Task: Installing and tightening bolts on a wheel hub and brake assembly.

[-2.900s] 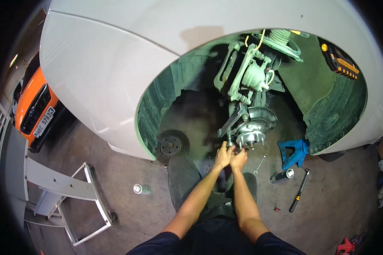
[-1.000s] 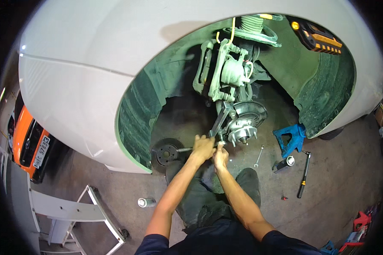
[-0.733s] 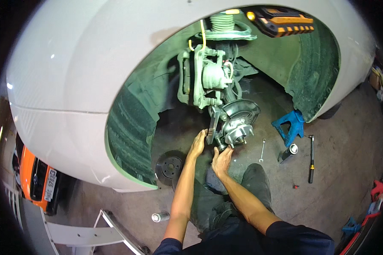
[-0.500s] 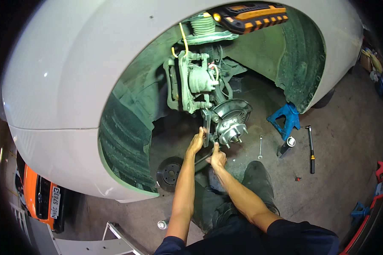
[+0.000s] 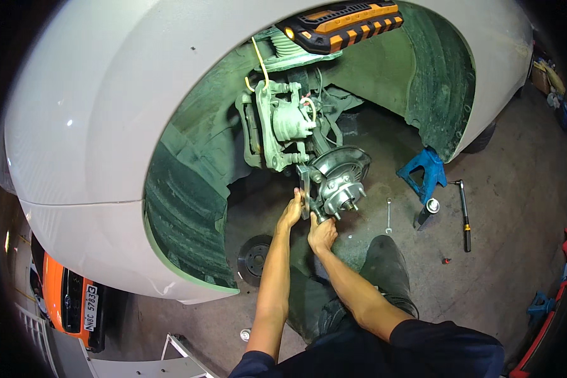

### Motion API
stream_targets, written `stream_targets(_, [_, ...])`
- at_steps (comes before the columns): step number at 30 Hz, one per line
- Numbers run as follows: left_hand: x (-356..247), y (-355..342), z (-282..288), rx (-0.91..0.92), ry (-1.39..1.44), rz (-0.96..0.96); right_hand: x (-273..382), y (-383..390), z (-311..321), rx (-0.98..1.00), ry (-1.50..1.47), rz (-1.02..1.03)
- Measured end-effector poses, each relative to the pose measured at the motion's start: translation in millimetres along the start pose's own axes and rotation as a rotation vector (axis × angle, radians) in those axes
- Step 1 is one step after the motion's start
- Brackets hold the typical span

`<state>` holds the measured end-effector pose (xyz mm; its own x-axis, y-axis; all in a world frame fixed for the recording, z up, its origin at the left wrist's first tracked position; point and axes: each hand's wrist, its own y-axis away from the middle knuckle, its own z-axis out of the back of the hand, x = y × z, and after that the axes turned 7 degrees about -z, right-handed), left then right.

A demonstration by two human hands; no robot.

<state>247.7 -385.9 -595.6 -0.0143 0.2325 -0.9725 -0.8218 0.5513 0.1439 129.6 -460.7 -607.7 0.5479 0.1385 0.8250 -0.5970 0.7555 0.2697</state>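
Observation:
The wheel hub (image 5: pixel 344 194) with its studs and dust shield (image 5: pixel 349 162) is exposed in the wheel well. To its left, a flat, upright metal bar (image 5: pixel 305 186) is gripped near its lower end by my left hand (image 5: pixel 290 211). My right hand (image 5: pixel 323 234) is closed just below the hub, around a short metal tool whose rounded end (image 5: pixel 321 217) shows above the fingers; its kind I cannot make out. Above both hands the brake caliper (image 5: pixel 291 121) hangs from a yellow hook (image 5: pixel 261 63).
An orange-black work light (image 5: pixel 343 26) sits on the fender edge (image 5: pixel 189 82). A brake disc (image 5: pixel 254 258) lies left of my arms. On the floor at right are a wrench (image 5: pixel 389 215), a spray can (image 5: pixel 429 211), a blue jack stand (image 5: pixel 424 173) and a ratchet-type wrench (image 5: pixel 464 217).
My right hand has turned and closed in toward the hub; the grey shaft that ran down-left from it no longer shows. My left hand stays on the bar. The view has shifted slightly.

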Motion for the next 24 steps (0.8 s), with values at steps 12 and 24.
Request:
stream_targets(12, [108, 61, 46, 0.008, -0.383, 0.21, 16, 7, -4, 0.515, -0.719, -0.486])
stream_targets(24, [-192, 93, 48, 0.167, -1.39, 0.272, -6, -23, -8, 0.85, -1.413, -0.743])
